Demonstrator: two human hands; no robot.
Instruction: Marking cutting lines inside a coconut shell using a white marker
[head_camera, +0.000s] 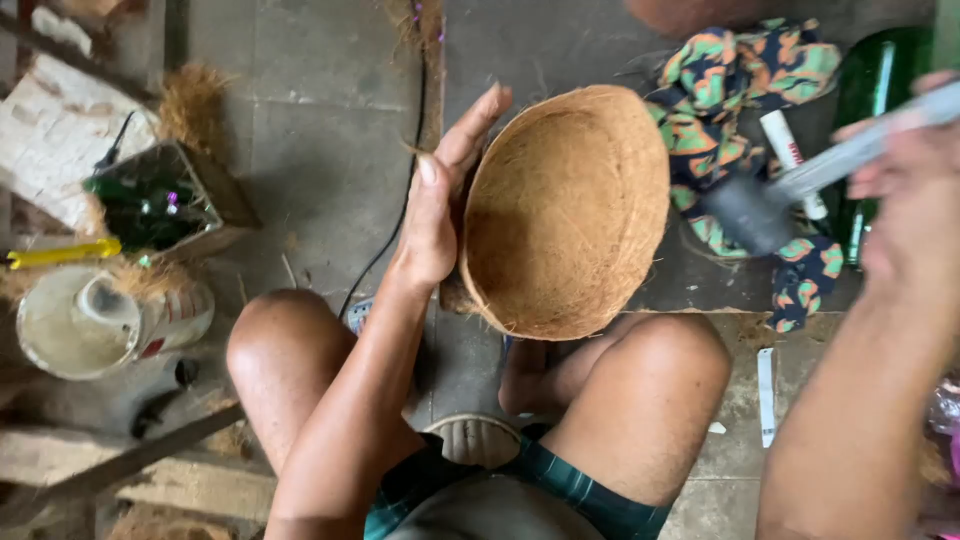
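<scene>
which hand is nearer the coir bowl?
Left. The left hand presses flat against the outer left side of the coir bowl. The right hand is off to its right, apart, holding a mallet.

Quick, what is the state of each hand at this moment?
Left hand: open, flat against the outside of the coconut-fibre bowl.
Right hand: closed around the handle of a hammer, blurred.

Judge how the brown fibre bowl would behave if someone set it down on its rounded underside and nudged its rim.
The fibre bowl would probably rock or tip, since its form looks rounded. It seems light: the left hand steadies it alone, with flat fingers. Its thin, matted wall suggests some flex rather than brittleness.
</scene>
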